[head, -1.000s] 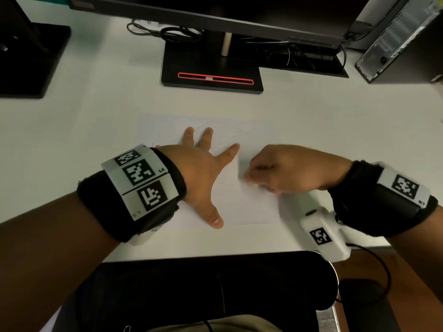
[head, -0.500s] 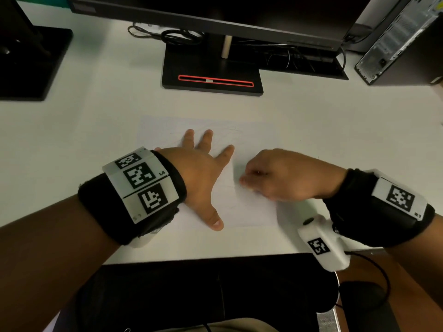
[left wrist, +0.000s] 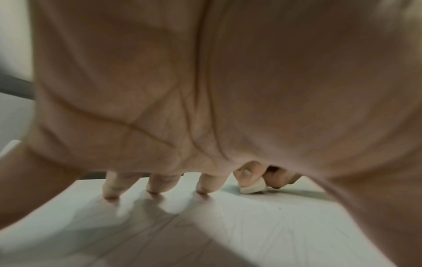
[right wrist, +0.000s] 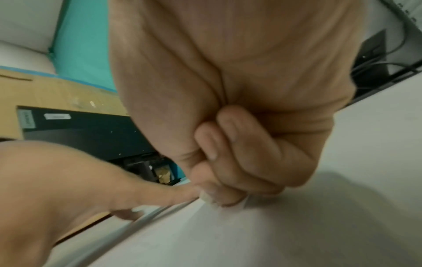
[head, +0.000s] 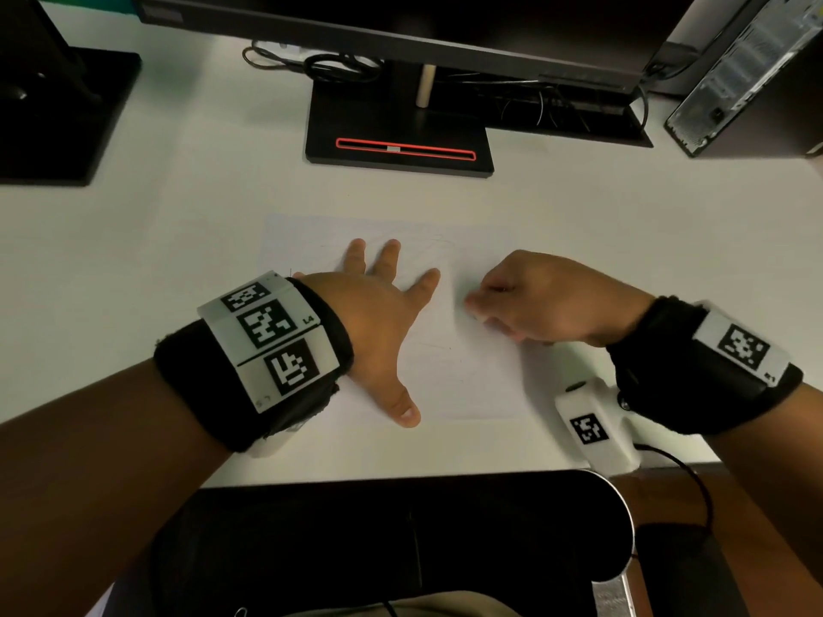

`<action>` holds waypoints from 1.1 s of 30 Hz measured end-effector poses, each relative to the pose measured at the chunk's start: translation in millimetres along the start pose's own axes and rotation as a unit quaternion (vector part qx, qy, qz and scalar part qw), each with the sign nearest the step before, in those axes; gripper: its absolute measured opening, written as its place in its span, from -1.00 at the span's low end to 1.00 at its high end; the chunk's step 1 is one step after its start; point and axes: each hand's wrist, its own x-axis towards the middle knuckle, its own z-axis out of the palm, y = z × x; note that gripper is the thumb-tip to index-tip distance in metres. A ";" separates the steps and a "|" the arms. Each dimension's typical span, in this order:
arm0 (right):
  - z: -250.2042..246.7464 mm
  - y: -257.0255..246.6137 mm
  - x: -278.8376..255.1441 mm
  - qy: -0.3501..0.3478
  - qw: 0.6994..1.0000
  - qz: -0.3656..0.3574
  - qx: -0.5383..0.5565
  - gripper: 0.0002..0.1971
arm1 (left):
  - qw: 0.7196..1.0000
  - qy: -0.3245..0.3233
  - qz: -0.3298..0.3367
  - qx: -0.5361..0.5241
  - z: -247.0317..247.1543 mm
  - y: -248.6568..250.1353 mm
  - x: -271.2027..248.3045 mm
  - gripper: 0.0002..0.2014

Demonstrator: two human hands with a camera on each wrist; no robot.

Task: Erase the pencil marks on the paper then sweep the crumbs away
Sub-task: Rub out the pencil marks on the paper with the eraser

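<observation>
A white sheet of paper (head: 463, 376) with faint pencil lines lies on the white desk. My left hand (head: 378, 313) presses flat on the sheet's left half, fingers spread and straight. My right hand (head: 534, 300) is curled just right of it and pinches a small white eraser (left wrist: 252, 187) between thumb and fingers. The eraser's lower end touches the paper near the sheet's middle. In the right wrist view the eraser (right wrist: 206, 197) shows only as a pale tip under the fingers. Faint pencil strokes (left wrist: 285, 233) run across the paper in the left wrist view.
A monitor stand (head: 401, 140) with a red slot sits behind the paper. A second black stand (head: 62, 113) is at the far left. A computer tower (head: 748, 69) stands at the back right, with cables (head: 338, 62) behind the stand. The desk's near edge (head: 401, 478) meets a black chair.
My right hand with the eraser has slid a little away from me and rightward on the paper. The left hand has stayed pressed in place.
</observation>
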 end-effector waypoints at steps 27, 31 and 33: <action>-4.8 4.7 10.0 -0.011 0.999 -0.010 -0.039 -0.54 | 1.000 0.003 0.004 0.002 -0.5 -0.4 -2.1 0.52; 2.8 -1.5 9.9 0.012 0.996 -0.048 -0.072 -0.54 | 1.000 0.005 0.004 0.002 -0.3 0.2 -1.6 0.52; 5.8 -4.7 7.7 -0.023 0.994 -0.058 -0.088 -0.54 | 1.000 0.005 0.004 0.002 0.2 0.1 -1.7 0.52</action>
